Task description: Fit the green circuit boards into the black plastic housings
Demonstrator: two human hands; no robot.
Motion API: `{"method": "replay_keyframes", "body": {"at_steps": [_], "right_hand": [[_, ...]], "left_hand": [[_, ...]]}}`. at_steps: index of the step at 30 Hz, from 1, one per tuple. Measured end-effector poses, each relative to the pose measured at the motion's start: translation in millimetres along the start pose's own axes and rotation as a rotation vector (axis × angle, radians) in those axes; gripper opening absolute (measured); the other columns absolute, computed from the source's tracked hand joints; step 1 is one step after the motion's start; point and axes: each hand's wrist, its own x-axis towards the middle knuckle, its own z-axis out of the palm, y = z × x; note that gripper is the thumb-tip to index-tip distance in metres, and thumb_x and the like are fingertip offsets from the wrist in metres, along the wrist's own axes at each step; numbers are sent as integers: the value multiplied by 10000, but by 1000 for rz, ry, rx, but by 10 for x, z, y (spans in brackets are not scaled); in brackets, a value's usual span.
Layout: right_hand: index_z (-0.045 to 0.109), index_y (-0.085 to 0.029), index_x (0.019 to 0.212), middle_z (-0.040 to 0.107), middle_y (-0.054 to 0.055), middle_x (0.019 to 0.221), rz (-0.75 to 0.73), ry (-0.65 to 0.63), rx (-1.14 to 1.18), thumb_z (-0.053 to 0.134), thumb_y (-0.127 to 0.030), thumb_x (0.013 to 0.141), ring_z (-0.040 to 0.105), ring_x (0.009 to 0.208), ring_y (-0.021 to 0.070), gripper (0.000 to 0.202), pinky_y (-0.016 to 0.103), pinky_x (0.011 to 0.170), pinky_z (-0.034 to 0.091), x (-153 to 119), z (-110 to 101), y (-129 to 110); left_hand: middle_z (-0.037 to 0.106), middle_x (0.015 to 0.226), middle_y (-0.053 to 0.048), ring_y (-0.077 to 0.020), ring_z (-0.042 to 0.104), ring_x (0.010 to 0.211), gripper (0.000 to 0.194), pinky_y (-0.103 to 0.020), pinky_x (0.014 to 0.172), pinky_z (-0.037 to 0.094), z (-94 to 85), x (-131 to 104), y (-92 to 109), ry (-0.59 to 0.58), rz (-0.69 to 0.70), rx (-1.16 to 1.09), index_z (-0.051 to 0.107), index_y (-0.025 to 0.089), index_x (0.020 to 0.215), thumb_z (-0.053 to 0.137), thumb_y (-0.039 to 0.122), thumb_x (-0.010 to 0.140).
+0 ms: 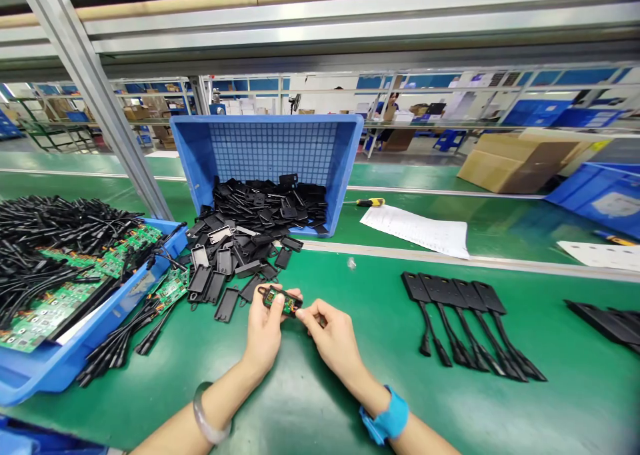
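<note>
My left hand (pixel 265 332) grips a black plastic housing (pixel 265 294) from its left side, thumb across the front. Inside the housing lies a green circuit board (pixel 287 304). My right hand (pixel 330 332) pinches at the right end of the housing with thumb and forefinger; what exactly sits between those fingertips is hidden. Just beyond my hands, loose black housings (pixel 227 303) spill over the bench. Left of them rest circuit boards with black cables (pixel 167 292). On the right, several closed black units with cables (pixel 453 292) lie in a row.
A blue crate (pixel 354 168) tipped toward me holds many black housings. At left, a blue tray (pixel 113 315) is heaped with cabled boards. A screwdriver (pixel 371 202) and a paper sheet (pixel 420 232) lie behind. More black parts (pixel 607 322) are at far right. A metal post (pixel 107 108) rises at left.
</note>
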Motion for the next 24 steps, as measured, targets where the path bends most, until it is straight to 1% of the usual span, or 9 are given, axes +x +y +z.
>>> {"method": "replay_keyframes", "body": {"at_steps": [3,5,9,10,12,15,18,21,24], "right_hand": [[521,-200,570,539,-19,466,78,-82,57,543,-461,779,475,425,123,335,231,461,349,44,10,15],[517,-198,566,543,-21,472,75,-109,30,542,-443,784,467,428,118,329,227,462,340,62,10,23],[522,-192,528,519,-34,474,-61,-169,-133,571,-389,804,428,448,104,343,219,450,298,51,-50,-5],[538,-190,538,532,-31,492,-107,-161,-165,572,-375,817,440,464,106,337,221,460,313,46,-78,-15],[609,-188,639,598,-8,589,-227,-102,-216,548,-337,860,510,547,125,273,231,535,380,44,-138,-23],[669,-198,867,652,38,774,-468,-39,-328,479,-276,924,572,723,161,213,270,676,418,59,-203,15],[678,-209,944,638,53,801,-643,-26,-496,438,-266,951,551,750,174,246,289,677,393,77,-218,76],[674,-198,950,635,53,788,-701,-8,-587,436,-262,955,533,730,174,246,297,659,367,86,-210,106],[669,-187,916,650,45,772,-707,-6,-579,460,-256,948,533,719,169,222,303,663,352,94,-208,109]], "left_hand": [[692,982,-92,-210,664,897,320,-332,746,520,-7,7,15,-6,7,24,445,197,984,607,408,806],[696,949,-92,-207,663,878,342,-309,722,515,-18,28,33,-20,-4,45,463,187,973,629,420,785],[692,783,-69,-164,646,668,395,-236,571,472,-37,100,60,-34,-170,83,532,145,946,671,443,728],[678,727,-52,-144,621,600,401,-222,534,452,-39,113,60,-49,-219,104,551,135,933,676,447,715],[639,640,-19,-116,568,518,371,-212,496,435,-41,126,46,-132,-276,181,580,127,883,671,439,705],[619,599,-9,-110,538,496,271,-215,486,440,-49,116,-2,-301,-254,353,594,138,787,632,401,735],[641,599,-21,-109,536,492,223,-203,475,418,-73,102,-56,-363,-189,507,602,146,739,587,366,771],[650,596,-23,-109,535,492,212,-196,474,399,-99,104,-82,-388,-144,607,605,149,739,542,343,798],[658,596,-24,-107,528,492,206,-192,474,382,-106,112,-76,-414,-116,677,608,148,737,511,316,807]]}}
